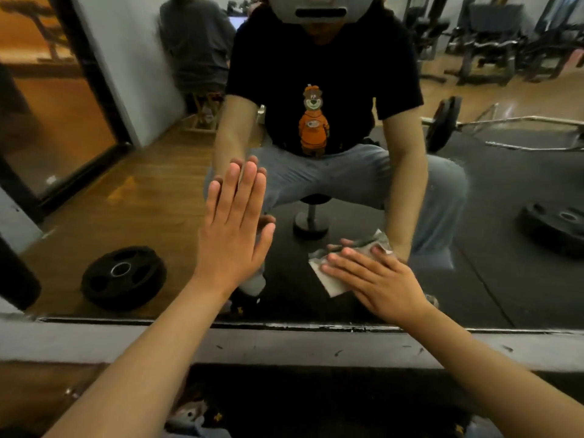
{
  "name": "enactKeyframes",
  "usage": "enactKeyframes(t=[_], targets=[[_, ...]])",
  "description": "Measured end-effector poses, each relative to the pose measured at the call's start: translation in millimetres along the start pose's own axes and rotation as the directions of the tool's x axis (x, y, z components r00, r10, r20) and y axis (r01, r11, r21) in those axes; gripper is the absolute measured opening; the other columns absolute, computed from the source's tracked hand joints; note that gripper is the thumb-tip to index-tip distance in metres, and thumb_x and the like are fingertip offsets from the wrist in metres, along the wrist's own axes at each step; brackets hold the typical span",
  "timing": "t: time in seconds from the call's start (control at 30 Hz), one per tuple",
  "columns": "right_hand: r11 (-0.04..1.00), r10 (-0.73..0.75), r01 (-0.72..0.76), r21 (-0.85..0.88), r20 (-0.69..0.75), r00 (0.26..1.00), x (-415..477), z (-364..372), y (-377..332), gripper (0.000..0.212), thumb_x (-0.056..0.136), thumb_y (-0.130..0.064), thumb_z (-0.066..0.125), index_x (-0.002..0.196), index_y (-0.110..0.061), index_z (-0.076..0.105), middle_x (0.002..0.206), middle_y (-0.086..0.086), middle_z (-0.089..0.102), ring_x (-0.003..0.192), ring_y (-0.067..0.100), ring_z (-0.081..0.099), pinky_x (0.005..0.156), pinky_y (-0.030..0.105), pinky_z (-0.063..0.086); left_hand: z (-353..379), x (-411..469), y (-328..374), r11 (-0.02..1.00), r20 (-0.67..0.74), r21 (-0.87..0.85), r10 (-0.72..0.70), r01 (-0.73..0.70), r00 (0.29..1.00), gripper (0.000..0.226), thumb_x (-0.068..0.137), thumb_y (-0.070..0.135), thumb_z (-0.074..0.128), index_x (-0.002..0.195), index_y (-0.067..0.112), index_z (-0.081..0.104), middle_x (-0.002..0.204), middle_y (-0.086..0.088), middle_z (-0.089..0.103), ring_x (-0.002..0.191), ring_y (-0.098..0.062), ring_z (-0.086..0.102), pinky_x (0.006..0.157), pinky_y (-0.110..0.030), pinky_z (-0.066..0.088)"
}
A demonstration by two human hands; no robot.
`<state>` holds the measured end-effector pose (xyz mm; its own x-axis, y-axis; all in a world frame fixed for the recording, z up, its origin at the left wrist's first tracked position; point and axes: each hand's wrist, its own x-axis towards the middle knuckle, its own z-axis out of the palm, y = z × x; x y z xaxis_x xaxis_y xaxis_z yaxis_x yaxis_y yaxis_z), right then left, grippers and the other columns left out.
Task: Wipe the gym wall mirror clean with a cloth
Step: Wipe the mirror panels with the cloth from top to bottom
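Right hand (376, 279) flat, pressing cloth (331, 281) to mirror (151, 197); left hand (234, 229) flat there too, empty (bracing, likely). Cloth looks limp, light: palm its middle.

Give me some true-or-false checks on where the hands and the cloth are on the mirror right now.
1. The right hand presses the cloth against the mirror. True.
2. The left hand holds a second cloth. False: it lies flat on the glass and holds nothing.
3. The cloth sits near the mirror's lower edge. True.
4. Both hands are curled into fists. False: the fingers of both hands are straight.
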<state>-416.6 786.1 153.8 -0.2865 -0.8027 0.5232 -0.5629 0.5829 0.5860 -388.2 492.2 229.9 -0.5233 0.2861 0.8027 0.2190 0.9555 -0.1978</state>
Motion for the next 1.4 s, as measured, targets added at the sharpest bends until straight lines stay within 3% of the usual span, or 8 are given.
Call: enactKeyframes(t=[0.13, 0.3, 0.47, 0.73, 0.9, 1.0, 1.27, 1.4], targets=[[0.983, 0.176, -0.183, -0.033, -0.16, 0.971, 22.9, -25.7, 35.8, 0.052, 0.104, -0.027, 0.036, 0.156, -0.029, 0.027, 0.167, -0.007, 0.007, 0.153, 0.014, 0.008, 0.122, 0.039, 0.004, -2.5, 0.2, 3.1, 1.0, 0.009, -0.003, -0.015, 0.015, 1.0, 0.082, 0.099, 0.034, 0.04, 0.154, 0.009, -0.016, 0.16, -0.003, -0.03, 0.15, -0.021, -0.021, 0.123, -0.039, -0.009], [0.916, 0.394, -0.397, 0.05, -0.287, 0.873, 66.3, -64.8, 68.7, 0.048, 0.105, -0.027, 0.04, 0.153, -0.022, 0.034, 0.157, 0.008, 0.031, 0.153, 0.015, -0.001, 0.122, 0.044, -0.001, -10.0, 0.2, 4.1, 1.0, 0.035, -0.01, -0.027, 0.027, 0.999, 0.082, 0.1, 0.034, 0.041, 0.155, 0.009, -0.014, 0.16, -0.002, -0.03, 0.15, -0.02, -0.02, 0.124, -0.039, -0.007], [0.872, 0.483, -0.484, 0.079, -0.311, 0.819, 64.2, -42.7, 43.7, 0.057, 0.106, -0.032, 0.034, 0.159, -0.028, 0.012, 0.167, -0.005, -0.005, 0.153, 0.017, -0.008, 0.122, 0.049, -0.005, -17.1, -4.7, 5.7, 1.0, 0.017, 0.001, 0.029, -0.029, 0.999, 0.08, 0.101, 0.033, 0.041, 0.155, 0.01, -0.014, 0.161, -0.003, -0.028, 0.151, -0.019, -0.019, 0.123, -0.038, -0.008], [0.979, 0.206, -0.205, 0.018, -0.113, 0.972, -37.0, 41.2, -39.7, 0.056, 0.103, -0.031, 0.036, 0.157, -0.028, 0.021, 0.167, -0.003, 0.005, 0.154, 0.018, 0.004, 0.121, 0.043, 0.0, -1.1, -39.9, 3.9, 0.979, 0.148, 0.023, 0.197, -0.203, 0.969, 0.078, 0.1, 0.035, 0.037, 0.157, 0.009, -0.009, 0.163, -0.005, -0.023, 0.152, -0.02, -0.014, 0.124, -0.039, -0.004], [1.0, 0.011, -0.011, -0.011, 0.007, 1.0, -71.0, 62.3, -47.6, 0.062, 0.101, -0.028, 0.03, 0.159, -0.023, 0.007, 0.167, -0.003, -0.004, 0.153, 0.015, -0.003, 0.124, 0.038, -0.005, 9.8, -41.5, -1.3, 0.977, 0.172, 0.009, 0.209, -0.214, 0.963, 0.079, 0.1, 0.038, 0.039, 0.157, 0.012, -0.009, 0.162, -0.002, -0.025, 0.151, -0.02, -0.018, 0.123, -0.04, -0.008], [0.996, -0.088, 0.086, 0.023, 0.119, 0.989, -98.3, 71.8, -50.5, 0.054, 0.106, -0.022, 0.012, 0.159, -0.018, 0.0, 0.167, -0.001, -0.009, 0.153, 0.014, -0.006, 0.124, 0.035, -0.007, 13.1, -42.8, -0.4, 0.978, 0.152, 0.019, 0.203, -0.209, 0.967, 0.082, 0.099, 0.04, 0.041, 0.156, 0.011, -0.011, 0.162, -0.002, -0.027, 0.151, -0.02, -0.019, 0.123, -0.04, -0.009], [0.998, -0.013, 0.005, 0.057, 0.139, 0.99, -98.2, 71.4, -62.3, 0.053, 0.107, -0.023, 0.01, 0.159, -0.02, 0.003, 0.167, -0.003, -0.008, 0.153, 0.013, -0.005, 0.124, 0.035, -0.008, 11.2, -43.0, 5.0, 0.984, 0.153, 0.014, 0.176, -0.18, 0.972, 0.085, 0.1, 0.04, 0.045, 0.156, 0.011, -0.012, 0.162, -0.002, -0.026, 0.151, -0.021, -0.018, 0.124, -0.042, -0.006], [0.996, 0.005, -0.016, 0.087, 0.126, 0.992, -74.1, 71.9, -85.8, 0.069, 0.097, -0.026, 0.03, 0.159, -0.021, -0.001, 0.166, -0.003, -0.011, 0.153, 0.013, -0.008, 0.123, 0.036, -0.009, -1.2, -44.8, -7.9, 0.98, 0.137, 0.022, 0.192, -0.197, 0.972, 0.071, 0.105, 0.035, 0.036, 0.158, 0.014, -0.005, 0.164, 0.0, -0.02, 0.152, -0.019, -0.012, 0.125, -0.04, 0.0]])
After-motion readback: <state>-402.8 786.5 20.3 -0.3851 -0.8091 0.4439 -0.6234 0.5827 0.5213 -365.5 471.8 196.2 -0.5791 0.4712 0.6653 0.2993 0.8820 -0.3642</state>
